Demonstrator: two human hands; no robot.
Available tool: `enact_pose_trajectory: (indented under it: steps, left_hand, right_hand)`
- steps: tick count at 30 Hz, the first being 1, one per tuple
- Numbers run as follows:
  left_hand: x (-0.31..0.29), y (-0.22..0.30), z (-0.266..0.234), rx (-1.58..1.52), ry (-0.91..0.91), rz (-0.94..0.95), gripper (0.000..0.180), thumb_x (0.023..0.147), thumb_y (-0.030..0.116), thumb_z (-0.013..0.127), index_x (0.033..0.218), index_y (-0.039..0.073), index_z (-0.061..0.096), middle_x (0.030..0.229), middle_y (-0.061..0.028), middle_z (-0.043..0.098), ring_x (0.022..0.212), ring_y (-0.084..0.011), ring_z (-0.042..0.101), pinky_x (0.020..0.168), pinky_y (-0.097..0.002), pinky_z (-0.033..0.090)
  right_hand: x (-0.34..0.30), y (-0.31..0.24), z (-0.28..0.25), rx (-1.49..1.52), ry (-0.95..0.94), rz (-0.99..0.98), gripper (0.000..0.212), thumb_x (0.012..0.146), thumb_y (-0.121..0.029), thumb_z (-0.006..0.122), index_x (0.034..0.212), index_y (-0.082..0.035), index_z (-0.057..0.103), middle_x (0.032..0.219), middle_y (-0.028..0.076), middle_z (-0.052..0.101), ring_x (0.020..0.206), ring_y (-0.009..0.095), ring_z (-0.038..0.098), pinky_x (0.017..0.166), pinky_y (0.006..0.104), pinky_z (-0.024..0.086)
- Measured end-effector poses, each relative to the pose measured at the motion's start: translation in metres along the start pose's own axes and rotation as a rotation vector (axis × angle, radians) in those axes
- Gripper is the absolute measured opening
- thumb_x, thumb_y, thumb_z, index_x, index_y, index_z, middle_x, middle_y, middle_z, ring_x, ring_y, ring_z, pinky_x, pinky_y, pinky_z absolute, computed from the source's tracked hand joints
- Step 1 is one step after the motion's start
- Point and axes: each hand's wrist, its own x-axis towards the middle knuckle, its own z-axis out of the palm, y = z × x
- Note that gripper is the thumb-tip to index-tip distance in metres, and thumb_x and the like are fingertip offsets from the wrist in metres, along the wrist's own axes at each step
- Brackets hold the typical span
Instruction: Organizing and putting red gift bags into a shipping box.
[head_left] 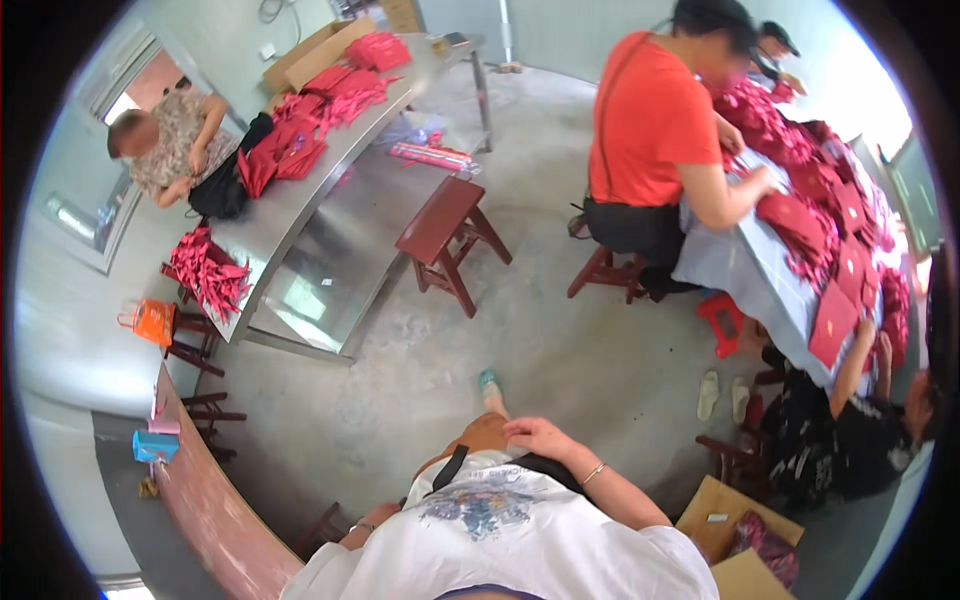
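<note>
The right hand is positioned in front of the waist, fingers loosely bent and apparently empty, beside the brown trousers; contact cannot be confirmed. A black waist item lies under the right wrist, next to the white shirt. The left hand is mostly hidden by the shirt; whether it is wide, narrow or holding something cannot be told. A dark stool stands near the left wrist. Ahead, a red-brown stool stands beside the metal surface, which carries red fabric pieces. To the right, a co-worker in a red shirt sits at a cloth-covered surface. An open cardboard box is located at lower right.
</note>
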Motion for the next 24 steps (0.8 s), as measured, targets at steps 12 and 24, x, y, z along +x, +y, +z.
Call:
enact_pose_trajectory:
  steps: [12,24]
  left_hand:
    - [0.208,0.093,-0.293,-0.631,0.628,-0.392,0.051,0.078,0.033,0.064,0.116,0.001,0.058,0.106,-0.0182,0.064,0.099,-0.0317,0.061,0.086,-0.0386,0.049]
    - [0.284,0.191,-0.310,-0.393,0.429,-0.444,0.047,0.080,0.033,0.061,0.116,0.004,0.060,0.107,-0.0183,0.064,0.102,-0.0331,0.060,0.091,-0.0387,0.046]
  right_hand:
    - [0.123,-0.110,-0.124,-0.306,0.053,0.024,0.033,0.079,-0.012,0.065,0.110,-0.001,0.061,0.094,0.006,0.067,0.088,0.013,0.061,0.079,0.0268,0.050]
    - [0.243,-0.195,-0.293,-0.276,-0.094,-0.049,0.032,0.083,-0.008,0.062,0.114,0.001,0.058,0.103,0.010,0.065,0.097,0.014,0.060,0.087,0.0277,0.048]
